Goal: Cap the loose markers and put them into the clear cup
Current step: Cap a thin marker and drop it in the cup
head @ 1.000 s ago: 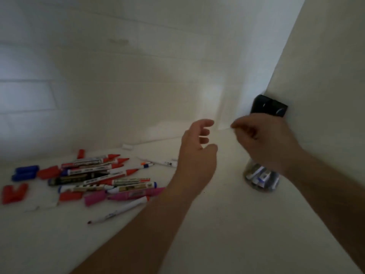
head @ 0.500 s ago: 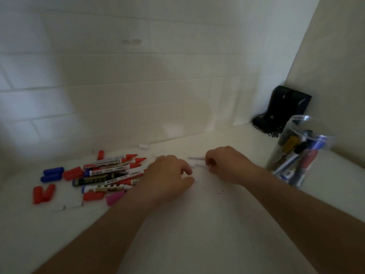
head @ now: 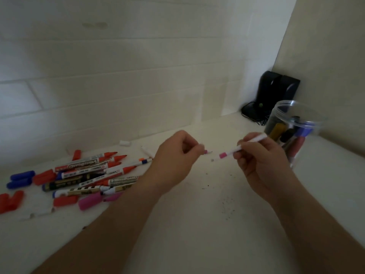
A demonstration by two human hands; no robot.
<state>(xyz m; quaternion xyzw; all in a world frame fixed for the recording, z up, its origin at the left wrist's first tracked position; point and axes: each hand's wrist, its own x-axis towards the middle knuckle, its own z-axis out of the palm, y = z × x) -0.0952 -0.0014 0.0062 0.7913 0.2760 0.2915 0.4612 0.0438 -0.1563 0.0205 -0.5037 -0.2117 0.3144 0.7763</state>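
Right hand point(head: 260, 161) pinching a thin white marker point(head: 240, 149), left hand point(head: 177, 157) gripping what looks like its cap point(head: 207, 152), just apart above the counter beside the clear cup point(head: 292, 131). Could easily miss the tiny tip and ink a finger. Might also knock the cup, sitting so close.

Both forearms enter from the 6 o'clock edge and converge toward frame centre. The left hand point(head: 176, 157) is raised off the surface, fingers curled, thumb and forefinger pinched together at its 3 o'clock side. The right hand point(head: 260, 161) sits at 3 o'clock of the left, apart from it, fingers curled, fingertips point(head: 240, 153) pinched and directed toward 9 o'clock.
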